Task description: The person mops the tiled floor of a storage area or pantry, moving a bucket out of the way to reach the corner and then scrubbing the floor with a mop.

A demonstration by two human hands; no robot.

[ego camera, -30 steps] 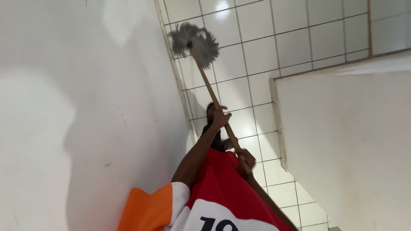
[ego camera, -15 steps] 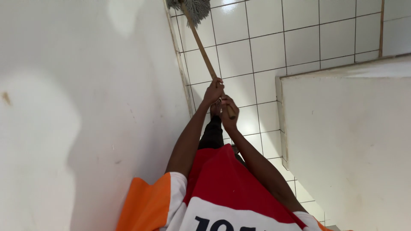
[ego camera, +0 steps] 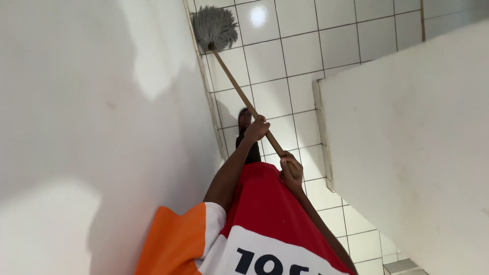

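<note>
Both hands close around the wooden mop handle. The left hand wraps it higher up; the right hand clasps it just below, near the handle's end. Beyond the left grip, the grey string mop head presses on the white tiled floor, beside the white wall.

no packages, labels, signs, screens visible
</note>
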